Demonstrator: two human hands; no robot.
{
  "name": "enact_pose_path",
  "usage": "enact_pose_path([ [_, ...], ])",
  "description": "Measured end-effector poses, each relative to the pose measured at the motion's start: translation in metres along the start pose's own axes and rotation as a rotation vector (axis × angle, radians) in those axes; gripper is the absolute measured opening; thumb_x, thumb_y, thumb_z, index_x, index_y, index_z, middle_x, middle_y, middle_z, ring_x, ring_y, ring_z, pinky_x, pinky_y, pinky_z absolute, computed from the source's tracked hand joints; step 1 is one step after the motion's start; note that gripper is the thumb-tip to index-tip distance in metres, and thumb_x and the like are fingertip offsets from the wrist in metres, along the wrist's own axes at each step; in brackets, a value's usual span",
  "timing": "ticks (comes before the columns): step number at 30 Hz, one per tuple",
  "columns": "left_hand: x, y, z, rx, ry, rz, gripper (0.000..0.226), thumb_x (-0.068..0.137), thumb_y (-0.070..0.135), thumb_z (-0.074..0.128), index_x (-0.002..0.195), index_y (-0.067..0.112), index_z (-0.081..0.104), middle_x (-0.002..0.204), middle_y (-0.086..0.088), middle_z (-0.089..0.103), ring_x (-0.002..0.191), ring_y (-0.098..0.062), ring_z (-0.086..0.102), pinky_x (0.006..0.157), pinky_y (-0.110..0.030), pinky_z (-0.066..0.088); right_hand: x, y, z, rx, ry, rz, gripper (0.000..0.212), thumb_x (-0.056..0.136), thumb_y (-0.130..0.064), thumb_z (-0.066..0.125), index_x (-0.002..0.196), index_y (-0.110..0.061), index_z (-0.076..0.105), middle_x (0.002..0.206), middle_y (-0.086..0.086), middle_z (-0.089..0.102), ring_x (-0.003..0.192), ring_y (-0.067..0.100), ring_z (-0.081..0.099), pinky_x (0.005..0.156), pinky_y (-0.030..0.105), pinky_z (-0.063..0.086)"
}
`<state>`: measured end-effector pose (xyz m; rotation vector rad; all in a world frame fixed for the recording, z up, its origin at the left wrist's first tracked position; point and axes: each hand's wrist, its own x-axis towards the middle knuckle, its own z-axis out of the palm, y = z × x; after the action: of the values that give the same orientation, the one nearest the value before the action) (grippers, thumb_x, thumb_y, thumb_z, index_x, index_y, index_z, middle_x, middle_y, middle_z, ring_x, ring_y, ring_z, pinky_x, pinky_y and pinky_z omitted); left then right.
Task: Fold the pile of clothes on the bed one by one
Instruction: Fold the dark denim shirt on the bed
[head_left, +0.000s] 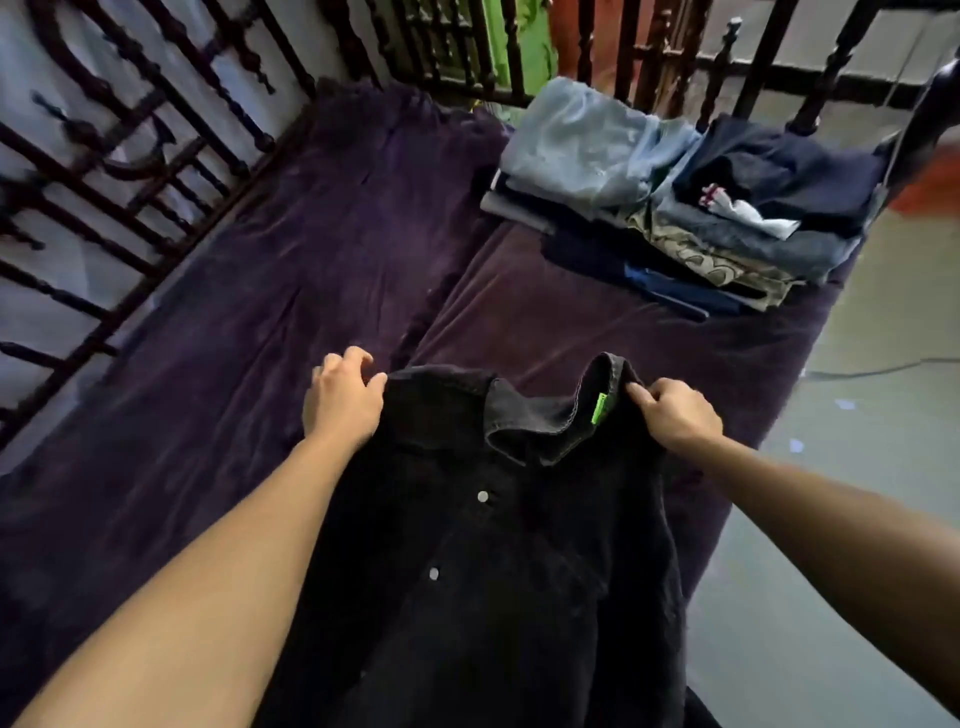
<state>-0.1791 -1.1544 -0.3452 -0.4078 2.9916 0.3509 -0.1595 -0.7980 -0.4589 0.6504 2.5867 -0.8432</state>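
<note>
While the black jacket lies on the near part of the purple bed cover, collar pointing away, the left hand grips one shoulder with curled fingers and the right hand pinches the fabric beside the collar. Folded clothes are stacked at the far right corner.

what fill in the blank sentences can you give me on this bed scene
The tag on the black jacket is bright ____.
The right hand pinches the jacket at its raised ____.
The bedspread is dark ____.
The stacked clothes sit on its far ____ corner.
Missing: green; collar; purple; right.
</note>
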Motion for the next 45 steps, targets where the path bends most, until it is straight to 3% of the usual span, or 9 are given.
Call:
enact_pose_path([
  [4,-0.005,0.011,0.039,0.011,-0.185,-0.014,0.024,0.094,0.029,0.053,0.116,0.018,0.055,0.119,-0.011,0.053,0.112,-0.030,0.049,0.092,-0.042,0.043,0.039,0.036,0.002,-0.212,-0.117,0.073,0.035,0.092,-0.043,0.053,0.121,-0.022,0.052,0.122,0.011,0.061,0.109,0.034,0.058,0.083,0.038,0.043],
  [10,-0.012,0.012,0.075,0.119,-0.380,0.020,0.023,0.094,0.024,0.053,0.116,0.020,0.057,0.120,-0.007,0.053,0.112,-0.026,0.050,0.093,-0.040,0.044,0.048,0.028,0.014,-0.505,-0.167,-0.253,0.037,0.087,-0.029,0.057,0.121,-0.018,0.047,0.117,0.009,0.054,0.111,0.032,0.049,0.080,0.040,0.047],
  [17,0.033,0.046,0.152,0.176,-0.506,0.055,0.041,0.091,0.034,0.059,0.129,0.024,0.047,0.124,-0.006,0.052,0.112,-0.028,0.053,0.083,-0.041,0.046,0.094,0.007,0.067,-0.818,-0.353,-0.664,0.097,0.079,-0.033,0.069,0.153,-0.024,0.007,0.160,0.007,0.010,0.148,0.027,0.006,0.107,0.050,0.026],
  [19,0.047,0.060,0.184,0.138,-0.565,0.028,0.061,0.085,0.040,0.066,0.137,0.028,0.037,0.127,-0.004,0.052,0.113,-0.029,0.053,0.082,-0.041,0.047,0.109,0.011,0.088,-0.874,-0.442,-0.713,0.099,0.079,-0.044,0.070,0.153,-0.024,0.007,0.156,0.007,0.021,0.143,0.029,0.019,0.108,0.050,0.025],
  [22,0.070,0.088,0.224,0.145,-0.620,0.030,0.063,0.086,0.029,0.065,0.143,0.032,0.037,0.127,-0.009,0.055,0.113,-0.033,0.054,0.085,-0.041,0.047,0.133,0.024,0.096,-0.738,-0.376,-0.783,0.054,0.086,-0.048,0.061,0.132,-0.024,0.045,0.125,0.003,0.057,0.114,0.027,0.053,0.092,0.043,0.038],
  [28,0.154,0.158,0.243,-0.280,-0.263,-0.304,0.024,0.085,0.006,0.059,0.100,0.020,0.073,0.106,-0.006,0.066,0.099,-0.024,0.061,0.079,-0.026,0.048,0.188,0.034,0.054,-0.283,-0.162,-0.583,0.038,0.088,-0.059,0.054,0.086,-0.022,0.049,0.069,0.003,0.064,0.066,0.032,0.063,0.051,0.032,0.033],
  [33,0.179,0.173,0.242,-0.994,-0.639,-0.495,0.077,0.084,0.007,0.069,0.147,0.028,0.031,0.125,-0.003,0.048,0.119,-0.019,0.050,0.102,-0.036,0.043,0.211,0.029,0.056,-0.353,-0.185,-0.355,0.037,0.090,-0.048,0.058,0.114,-0.022,0.044,0.091,0.004,0.065,0.082,0.029,0.063,0.061,0.034,0.040],
  [40,0.133,0.097,0.214,-0.420,-0.074,-0.343,0.028,0.094,0.008,0.044,0.114,0.018,0.062,0.119,-0.002,0.056,0.107,-0.020,0.055,0.085,-0.025,0.039,0.168,-0.006,0.058,-0.449,0.017,-0.911,0.065,0.076,-0.014,0.067,0.138,-0.021,0.050,0.150,0.016,0.037,0.139,0.037,0.031,0.098,0.055,0.036],
  [45,0.032,0.013,0.213,-0.114,-0.183,-0.379,0.033,0.094,0.008,0.045,0.123,0.013,0.059,0.128,-0.005,0.049,0.117,-0.024,0.045,0.087,-0.036,0.043,0.135,-0.056,0.109,-0.701,-0.250,-1.365,0.059,0.084,-0.031,0.055,0.142,-0.022,0.047,0.159,0.011,0.022,0.148,0.031,0.012,0.114,0.058,0.016],
])
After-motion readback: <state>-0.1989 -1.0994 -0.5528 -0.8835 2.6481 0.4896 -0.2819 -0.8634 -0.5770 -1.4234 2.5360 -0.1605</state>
